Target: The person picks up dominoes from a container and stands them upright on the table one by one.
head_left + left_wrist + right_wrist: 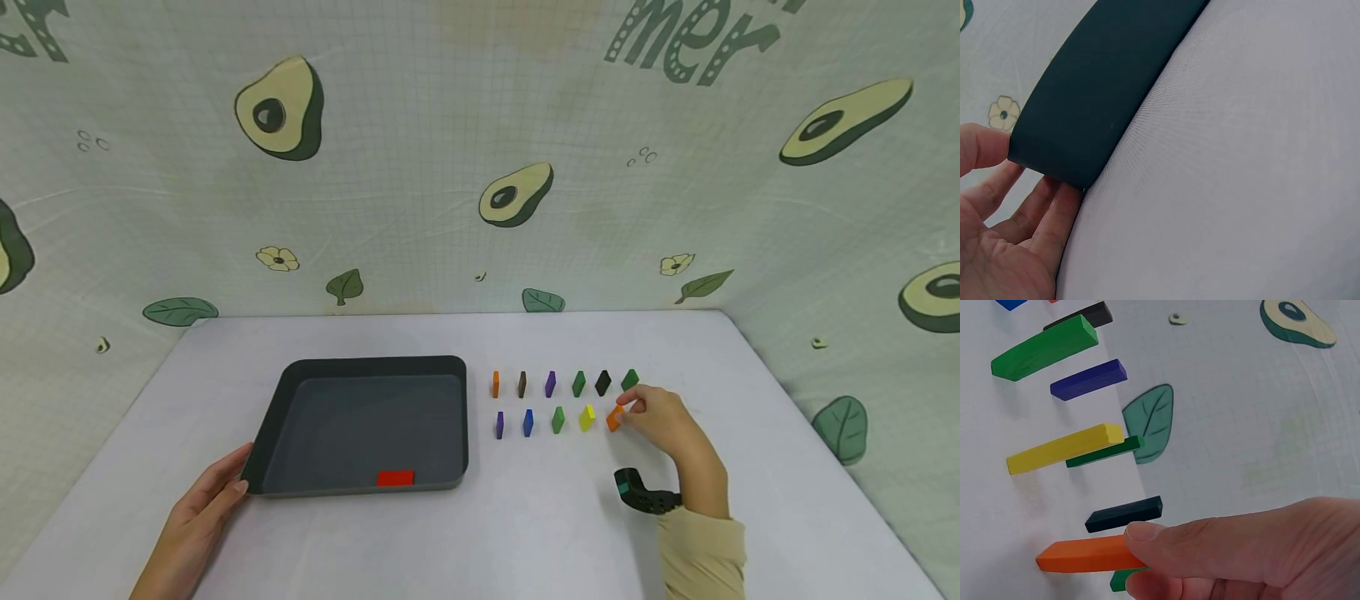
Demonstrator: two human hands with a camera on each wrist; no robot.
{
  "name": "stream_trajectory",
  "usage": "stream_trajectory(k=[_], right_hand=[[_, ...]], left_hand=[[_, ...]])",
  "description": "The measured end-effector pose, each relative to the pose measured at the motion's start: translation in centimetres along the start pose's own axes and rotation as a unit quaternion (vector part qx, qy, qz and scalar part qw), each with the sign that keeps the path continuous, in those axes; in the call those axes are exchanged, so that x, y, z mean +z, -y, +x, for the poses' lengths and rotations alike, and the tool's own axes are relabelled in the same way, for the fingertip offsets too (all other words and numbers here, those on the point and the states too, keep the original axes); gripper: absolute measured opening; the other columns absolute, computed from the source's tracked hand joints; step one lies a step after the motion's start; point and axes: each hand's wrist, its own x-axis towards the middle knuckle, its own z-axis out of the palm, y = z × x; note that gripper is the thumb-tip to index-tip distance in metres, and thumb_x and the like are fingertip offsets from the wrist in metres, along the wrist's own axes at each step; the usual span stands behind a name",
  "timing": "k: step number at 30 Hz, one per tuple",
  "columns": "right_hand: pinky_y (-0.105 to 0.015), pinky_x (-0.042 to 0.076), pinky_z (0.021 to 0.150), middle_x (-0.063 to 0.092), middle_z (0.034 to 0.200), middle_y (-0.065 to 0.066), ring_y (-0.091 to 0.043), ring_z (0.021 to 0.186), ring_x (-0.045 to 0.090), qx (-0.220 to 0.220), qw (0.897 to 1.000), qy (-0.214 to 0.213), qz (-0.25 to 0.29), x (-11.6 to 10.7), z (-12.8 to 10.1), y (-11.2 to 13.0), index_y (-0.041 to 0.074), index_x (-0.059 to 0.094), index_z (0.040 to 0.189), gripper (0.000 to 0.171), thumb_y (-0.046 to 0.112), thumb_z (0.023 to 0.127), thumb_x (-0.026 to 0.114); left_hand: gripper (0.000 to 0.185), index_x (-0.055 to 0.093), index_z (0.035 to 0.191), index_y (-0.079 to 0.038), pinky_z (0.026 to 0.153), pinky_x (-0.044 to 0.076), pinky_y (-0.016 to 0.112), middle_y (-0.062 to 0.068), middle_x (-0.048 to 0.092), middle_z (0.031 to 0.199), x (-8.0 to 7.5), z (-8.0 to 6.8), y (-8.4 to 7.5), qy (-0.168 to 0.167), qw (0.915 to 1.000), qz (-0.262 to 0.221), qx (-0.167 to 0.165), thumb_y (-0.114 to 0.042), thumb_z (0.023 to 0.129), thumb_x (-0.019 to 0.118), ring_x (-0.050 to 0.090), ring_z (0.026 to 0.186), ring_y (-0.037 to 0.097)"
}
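Spreading under everything, the white table [525, 533] carries a dark grey tray [360, 367], and the left hand [198, 521] lies at the tray's near left corner with its fingers [1035, 212] straight and relaxed, touching the wall rather than gripping it. A red block [395, 477] lies flat inside the tray against the near wall, well to the right of those fingers. Beyond the tray's right side stand two rows of small coloured blocks. The right hand [663, 425] is at the right end of the nearer row, its thumb and fingers pinching the orange block [614, 418], which stands on the table just beside a yellow block [587, 417]; a green block [629, 380] and a black block [603, 382] stand just past the fingertips.

Judging by this, the step in hand is picking up the orange block while the tray is steadied. The next move seems to call for a clean lift that spares the close-standing neighbours.

The right wrist view alone shows the thumb tip [1147, 534] pressed on the orange block's [1085, 556] edge. The left wrist view alone shows the fingers meeting the tray corner [1047, 162]. Only the head view shows both rows and the red block.
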Motion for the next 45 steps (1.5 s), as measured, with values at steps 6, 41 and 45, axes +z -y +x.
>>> stream_trajectory(k=[6, 41, 45], right_hand=[[-0.028, 0.035, 0.056, 0.049, 0.077, -0.007, -0.019, 0.069, 0.044, -0.009, 1.0, -0.005, 0.0, -0.1, -0.1, 0.0, -0.002, 0.06, 0.109, 0.028, 0.012, 0.086, 0.062], [-0.026, 0.044, 0.06, 0.055, 0.088, -0.007, -0.019, 0.076, 0.05, -0.129, 0.988, -0.066, 0.051, -0.2, -1.7, 4.2, 0.0, 0.059, 0.11, 0.025, 0.011, 0.088, 0.063], [-0.024, 0.047, 0.06, 0.056, 0.088, -0.007, -0.018, 0.076, 0.051, -0.145, 0.986, -0.065, 0.056, 0.2, -2.0, 5.2, 0.002, 0.059, 0.109, 0.023, 0.011, 0.088, 0.063]], left_hand=[[0.051, 0.028, 0.146, -0.01, 0.085, 0.037, 0.001, -0.021, 0.043, 0.131, 0.0, 0.0, 0.0, 0.002, 1.0, -0.001, 0.006, -0.017, 0.099, 0.045, 0.041, 0.114, -0.017], [0.052, 0.027, 0.147, -0.013, 0.084, 0.035, 0.0, -0.022, 0.04, 0.132, 0.0, 0.0, 0.1, -0.006, 0.9998, 0.005, -0.016, -0.021, 0.099, 0.047, 0.038, 0.113, -0.019], [0.052, 0.027, 0.147, -0.013, 0.084, 0.035, 0.0, -0.022, 0.041, 0.132, 0.0, 0.1, 0.1, -0.005, 0.9998, 0.006, -0.016, -0.021, 0.099, 0.047, 0.039, 0.113, -0.019]])
